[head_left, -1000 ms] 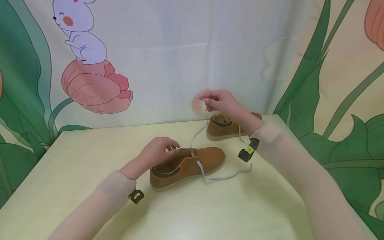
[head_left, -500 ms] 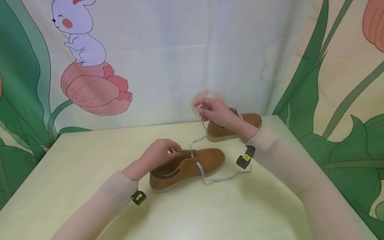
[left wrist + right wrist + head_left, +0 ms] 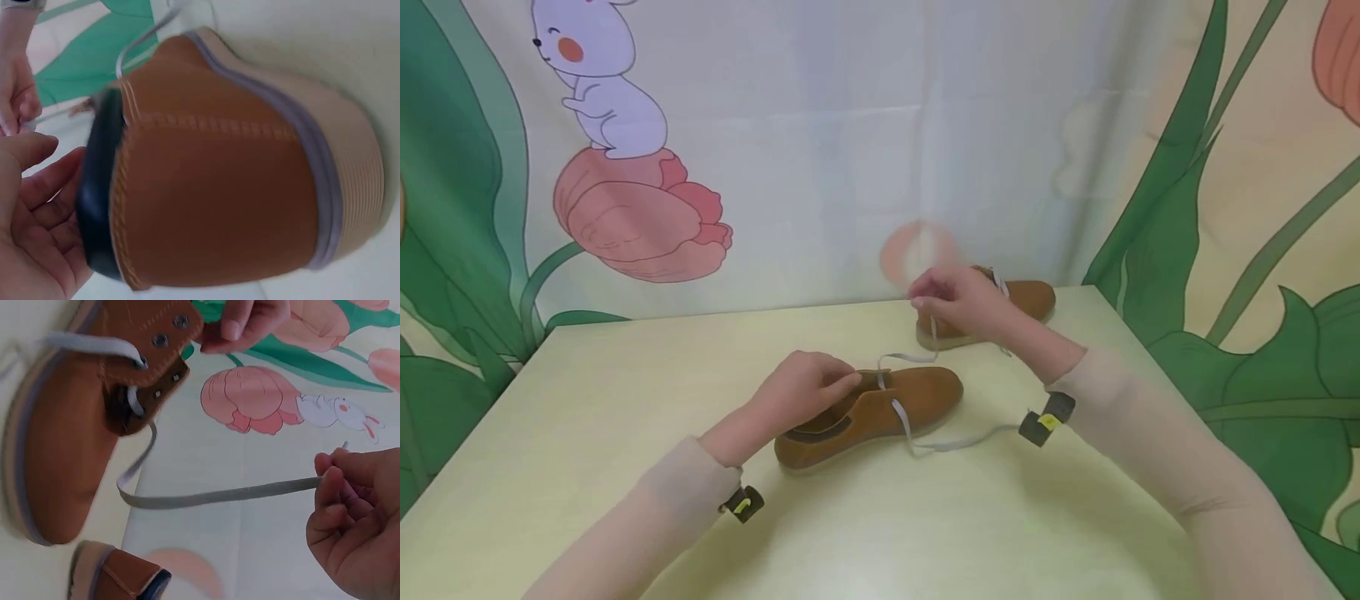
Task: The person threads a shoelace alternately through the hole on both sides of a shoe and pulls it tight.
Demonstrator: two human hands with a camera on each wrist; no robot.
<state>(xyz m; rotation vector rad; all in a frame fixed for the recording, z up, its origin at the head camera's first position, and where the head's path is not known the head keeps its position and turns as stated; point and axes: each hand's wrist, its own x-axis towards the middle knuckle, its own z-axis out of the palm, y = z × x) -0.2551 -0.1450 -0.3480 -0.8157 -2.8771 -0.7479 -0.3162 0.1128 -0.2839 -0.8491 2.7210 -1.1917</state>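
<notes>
My right hand (image 3: 958,300) pinches the grey shoelace (image 3: 237,495) near its end, between thumb and fingertips. From there the lace droops to an eyelet of the nearer brown shoe (image 3: 917,400), which lies sole down on the table. Only its front eyelets are threaded, as the right wrist view shows. My left hand (image 3: 808,383) is over the shoe's opening, fingers loosely bent beside the upper edge, thumb apart from the forefinger in the left wrist view. The lace's other half (image 3: 955,446) trails on the table toward the right.
A second brown shoe (image 3: 1030,300) stands at the table's back edge, partly behind my right hand. The pale table (image 3: 625,392) ends at a printed curtain (image 3: 820,167) with a rabbit and flowers.
My right hand has lowered toward the table with the lace, which now hangs slacker. My left thumb has come closer to the shoe's upper edge. The near shoe has stayed put.
</notes>
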